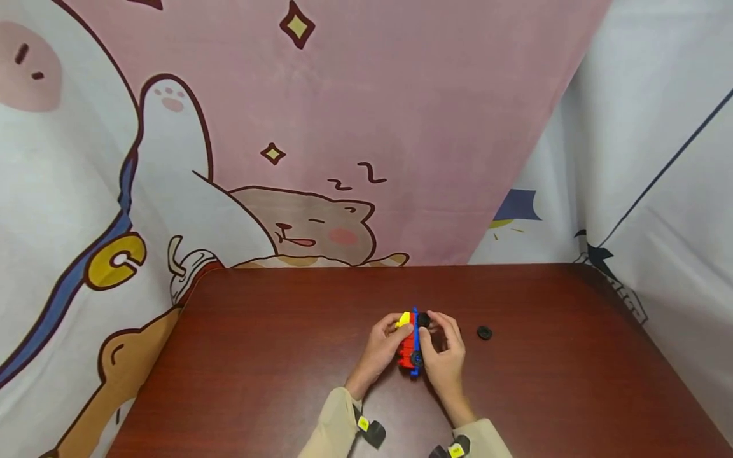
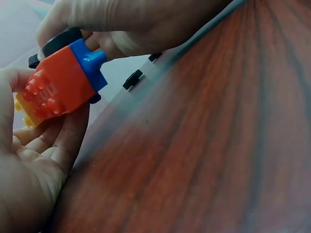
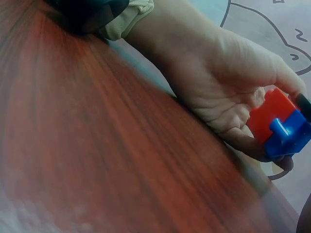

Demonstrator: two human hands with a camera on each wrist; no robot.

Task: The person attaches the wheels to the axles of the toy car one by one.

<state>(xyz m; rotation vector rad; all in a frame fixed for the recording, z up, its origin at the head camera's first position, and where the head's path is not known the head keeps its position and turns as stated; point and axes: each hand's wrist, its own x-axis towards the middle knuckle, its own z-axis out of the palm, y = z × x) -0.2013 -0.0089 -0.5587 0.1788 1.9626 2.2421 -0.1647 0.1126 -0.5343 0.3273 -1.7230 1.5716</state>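
Observation:
A toy car of building blocks point(image 1: 406, 350), red with a yellow end and a blue base, stands tilted up between both hands over the table. My left hand point(image 1: 380, 343) grips its red and yellow side, with the thumb on top. On the blue side, my right hand point(image 1: 448, 356) pinches a black wheel point(image 1: 423, 319) between thumb and fingers. Another black wheel point(image 1: 416, 359) sits at the near end of the base. In the left wrist view the red body point(image 2: 65, 80) shows its studs, and fingers cover part of the upper wheel point(image 2: 62, 41).
A loose black wheel point(image 1: 484, 333) lies on the brown wooden table point(image 1: 550, 381), right of my right hand. Two small black pieces show beyond the toy in the left wrist view, the nearer one point(image 2: 132, 79) more fully. A printed cloth point(image 1: 435, 127) hangs behind the table.

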